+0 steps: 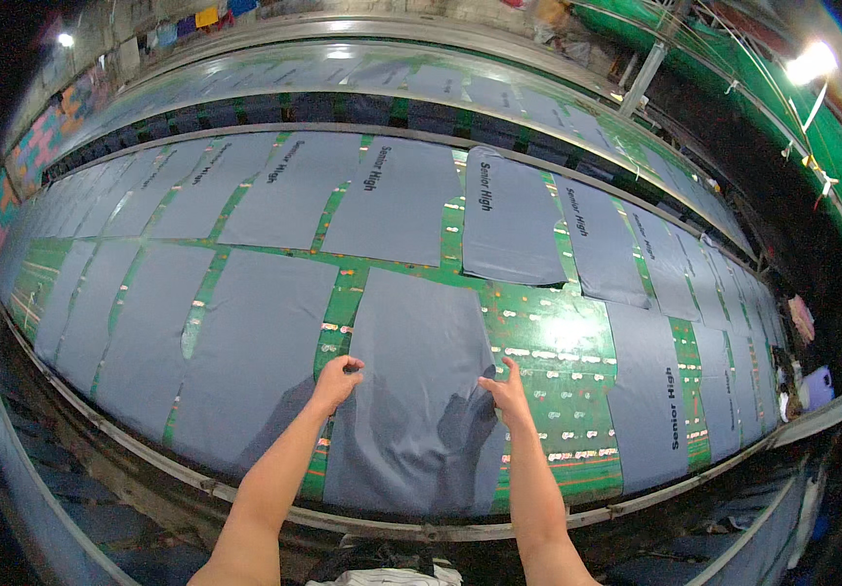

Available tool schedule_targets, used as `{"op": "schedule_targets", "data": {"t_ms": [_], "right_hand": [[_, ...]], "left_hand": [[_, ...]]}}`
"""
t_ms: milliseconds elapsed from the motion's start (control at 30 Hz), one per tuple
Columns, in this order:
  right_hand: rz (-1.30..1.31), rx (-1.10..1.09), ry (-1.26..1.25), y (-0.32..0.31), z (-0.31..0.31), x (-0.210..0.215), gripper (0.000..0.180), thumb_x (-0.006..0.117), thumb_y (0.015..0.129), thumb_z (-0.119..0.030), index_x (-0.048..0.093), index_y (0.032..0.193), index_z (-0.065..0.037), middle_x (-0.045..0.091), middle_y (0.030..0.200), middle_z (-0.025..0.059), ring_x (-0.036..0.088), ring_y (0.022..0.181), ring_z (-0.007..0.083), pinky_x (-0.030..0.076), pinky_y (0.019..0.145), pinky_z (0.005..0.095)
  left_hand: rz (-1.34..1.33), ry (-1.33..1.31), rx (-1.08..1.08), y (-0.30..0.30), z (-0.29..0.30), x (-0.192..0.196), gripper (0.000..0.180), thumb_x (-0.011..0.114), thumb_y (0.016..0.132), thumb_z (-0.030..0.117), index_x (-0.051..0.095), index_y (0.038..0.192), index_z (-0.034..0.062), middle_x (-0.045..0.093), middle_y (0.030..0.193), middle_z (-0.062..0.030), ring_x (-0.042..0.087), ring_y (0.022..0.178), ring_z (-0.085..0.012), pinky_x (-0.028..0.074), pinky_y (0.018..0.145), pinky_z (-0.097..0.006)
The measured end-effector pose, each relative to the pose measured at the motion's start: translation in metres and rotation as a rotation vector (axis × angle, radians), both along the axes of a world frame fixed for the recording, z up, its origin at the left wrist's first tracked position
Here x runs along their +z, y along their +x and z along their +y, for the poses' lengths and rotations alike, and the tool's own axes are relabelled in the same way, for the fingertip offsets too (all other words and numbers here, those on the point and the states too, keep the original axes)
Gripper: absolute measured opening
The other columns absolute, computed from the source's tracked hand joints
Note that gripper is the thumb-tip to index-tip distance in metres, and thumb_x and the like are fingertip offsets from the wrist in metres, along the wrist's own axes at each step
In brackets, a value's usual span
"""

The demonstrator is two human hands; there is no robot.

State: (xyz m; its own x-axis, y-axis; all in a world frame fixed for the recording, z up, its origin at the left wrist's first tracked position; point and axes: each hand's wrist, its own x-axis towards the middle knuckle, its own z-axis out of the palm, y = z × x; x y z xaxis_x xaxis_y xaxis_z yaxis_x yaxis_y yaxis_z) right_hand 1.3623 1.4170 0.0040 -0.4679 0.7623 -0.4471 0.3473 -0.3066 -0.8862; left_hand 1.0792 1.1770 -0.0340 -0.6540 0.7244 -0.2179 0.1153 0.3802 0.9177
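Observation:
A blue-grey fabric panel [411,322] lies in front of me on a green printing table, rumpled across its lower half. My left hand [336,379] is at its left edge, fingers curled with a small dark gap between thumb and forefinger; I see no cloth in them. Beside the right edge is my right hand [506,391], thumb raised and apart from the forefinger, which points at the cloth. Whether the fingertips touch the fabric cannot be told. Shadows of my arms fall on the panel and on the plain grey panel [255,332] to its left.
The table's green surface [558,391] carries pale and orange marks. Rows of similar panels, some with black lettering [674,405], cover it. A metal rail [441,532] edges the near side. Another panel-covered table [343,73] stands beyond. A lamp [812,62] shines at upper right.

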Motion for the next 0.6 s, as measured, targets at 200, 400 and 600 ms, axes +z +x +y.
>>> {"op": "schedule_targets", "data": {"t_ms": [200,400,600], "right_hand": [[0.193,0.027,0.012,-0.012,0.024,-0.025,0.056,0.066,0.083,0.005,0.055,0.137,-0.006,0.062,0.104,0.0124,0.063,0.09,0.0201,0.052,0.077,0.0334],[0.335,-0.1,-0.073,-0.048,0.039,-0.015,0.055,0.064,0.081,0.006,0.061,0.135,-0.007,0.059,0.127,0.013,0.058,0.111,0.0222,0.047,0.096,0.0334],[0.051,0.117,0.611,-0.071,0.069,-0.002,0.064,0.073,0.072,0.0,0.061,0.135,-0.006,0.054,0.142,0.0144,0.052,0.131,0.0296,0.041,0.11,0.0375]], "left_hand": [[0.049,0.028,0.009,-0.019,0.033,-0.009,0.027,0.07,0.079,0.003,0.069,0.106,-0.0005,0.068,0.109,-0.0118,0.064,0.104,-0.0235,0.05,0.09,-0.034],[0.066,0.018,0.01,-0.051,0.06,-0.024,0.032,0.071,0.076,0.0,0.068,0.109,-0.0003,0.065,0.116,-0.0128,0.062,0.11,-0.0252,0.05,0.093,-0.035],[0.162,0.027,-0.029,-0.069,0.082,0.002,0.046,0.072,0.071,-0.003,0.067,0.116,0.0001,0.063,0.122,-0.0135,0.06,0.118,-0.0275,0.048,0.101,-0.035]]}}
